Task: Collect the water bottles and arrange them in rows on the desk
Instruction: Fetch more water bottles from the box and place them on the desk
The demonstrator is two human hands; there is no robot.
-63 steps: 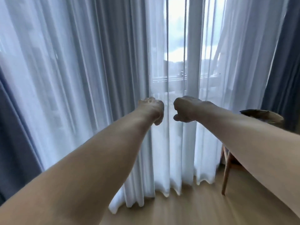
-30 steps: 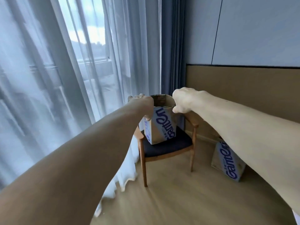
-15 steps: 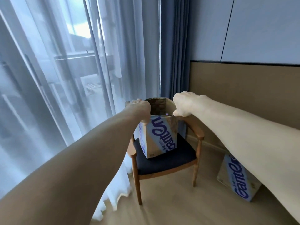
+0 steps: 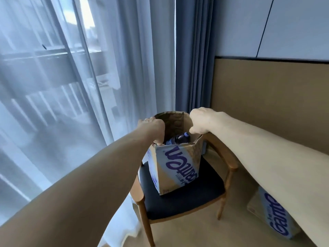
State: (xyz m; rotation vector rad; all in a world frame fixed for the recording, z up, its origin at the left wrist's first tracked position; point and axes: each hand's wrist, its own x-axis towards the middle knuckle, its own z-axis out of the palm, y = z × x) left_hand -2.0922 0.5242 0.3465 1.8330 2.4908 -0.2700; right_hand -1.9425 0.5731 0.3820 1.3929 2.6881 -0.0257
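Note:
An open cardboard box (image 4: 178, 166) with purple lettering stands on the dark seat of a wooden chair (image 4: 181, 200). Inside it I see the top of a water bottle (image 4: 179, 139) with a bluish cap; the rest of the contents is hidden. Both my arms are stretched out toward the box. My left hand (image 4: 153, 128) is curled into a fist over the box's left rim. My right hand (image 4: 201, 122) is a fist over the right rim. Neither fist shows anything held, and I cannot tell whether they touch the cardboard.
A second box (image 4: 274, 216) with the same lettering lies on the wooden floor at the lower right, partly behind my right arm. Sheer white curtains (image 4: 71, 104) fill the left, a blue drape (image 4: 194, 59) hangs behind the chair, and a tan wall panel (image 4: 267, 104) runs along the right.
My view has swung right from the window to the corner and come closer to the chair. Both fists keep the same outstretched pose and now overlap the box's rim.

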